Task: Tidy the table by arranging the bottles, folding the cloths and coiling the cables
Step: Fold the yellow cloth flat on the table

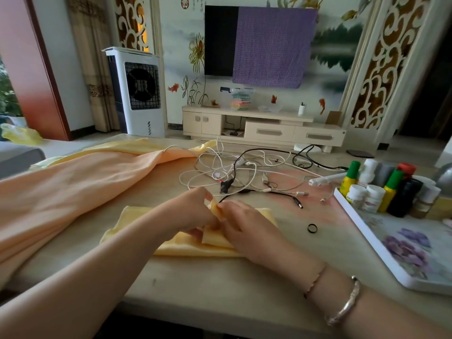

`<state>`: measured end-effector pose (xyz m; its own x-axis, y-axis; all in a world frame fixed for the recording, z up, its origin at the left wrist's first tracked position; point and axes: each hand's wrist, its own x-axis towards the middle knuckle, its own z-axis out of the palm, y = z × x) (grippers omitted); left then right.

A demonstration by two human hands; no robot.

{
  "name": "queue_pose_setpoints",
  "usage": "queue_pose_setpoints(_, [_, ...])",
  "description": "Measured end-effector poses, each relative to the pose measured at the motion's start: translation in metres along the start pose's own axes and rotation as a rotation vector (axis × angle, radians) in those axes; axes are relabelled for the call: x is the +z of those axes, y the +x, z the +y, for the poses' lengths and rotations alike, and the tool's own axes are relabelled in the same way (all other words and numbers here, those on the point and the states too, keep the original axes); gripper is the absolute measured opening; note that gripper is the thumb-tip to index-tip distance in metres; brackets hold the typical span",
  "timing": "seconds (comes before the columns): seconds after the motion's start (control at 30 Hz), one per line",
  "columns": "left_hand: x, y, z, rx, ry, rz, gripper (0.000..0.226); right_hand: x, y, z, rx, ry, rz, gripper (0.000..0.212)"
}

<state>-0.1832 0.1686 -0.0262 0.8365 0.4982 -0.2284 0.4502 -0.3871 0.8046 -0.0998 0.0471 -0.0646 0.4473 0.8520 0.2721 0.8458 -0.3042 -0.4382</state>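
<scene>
Head view: your left hand (195,211) and right hand (241,225) both pinch one corner of the yellow cloth (171,243), lower centre on the table (220,277). Judged soft, light, limp; grip corners and edges.

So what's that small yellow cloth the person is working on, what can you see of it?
The yellow cloth is a small soft towel-like piece, pale yellow, lying flat near the front edge of the table. It looks partly folded into a long strip. The left hand and right hand meet over its middle and pinch up a fold or corner, lifting that part. Its left end lies close to the big peach cloth; whether they touch is unclear. The tangled cables lie just beyond it.
</scene>
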Motion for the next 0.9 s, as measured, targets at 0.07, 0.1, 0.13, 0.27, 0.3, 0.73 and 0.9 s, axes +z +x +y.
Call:
queue_pose_setpoints(0.07, [-0.006, -0.001, -0.002, -0.004, -0.013, 0.017, 0.057, 0.003, -0.001, -0.001, -0.022, -0.03, -0.041, 0.035])
queue_pose_setpoints(0.1, [-0.012, -0.001, -0.004, 0.009, -0.014, 0.052, 0.055, 0.004, -0.001, -0.001, -0.027, -0.051, -0.067, 0.039])
queue_pose_setpoints(0.13, [-0.02, 0.0, -0.007, 0.034, 0.028, 0.12, 0.051, 0.005, -0.001, -0.001, -0.026, -0.074, -0.091, 0.044])
queue_pose_setpoints(0.27, [-0.068, 0.003, -0.025, 0.026, 0.717, 0.36, 0.044, 0.01, -0.003, 0.003, -0.037, -0.132, -0.107, 0.056])
queue_pose_setpoints(0.3, [-0.078, 0.004, -0.032, -0.034, 0.832, 0.325, 0.045, 0.011, -0.003, 0.003, -0.049, -0.136, -0.105, 0.057])
queue_pose_setpoints(0.73, [-0.103, 0.002, -0.051, -0.233, 0.683, 0.048, 0.071, 0.019, -0.007, 0.003, -0.103, -0.238, -0.136, 0.066])
queue_pose_setpoints(0.9, [-0.095, 0.001, -0.04, -0.174, 0.192, 0.075, 0.054, 0.02, -0.007, 0.005, -0.099, -0.239, -0.147, 0.07])
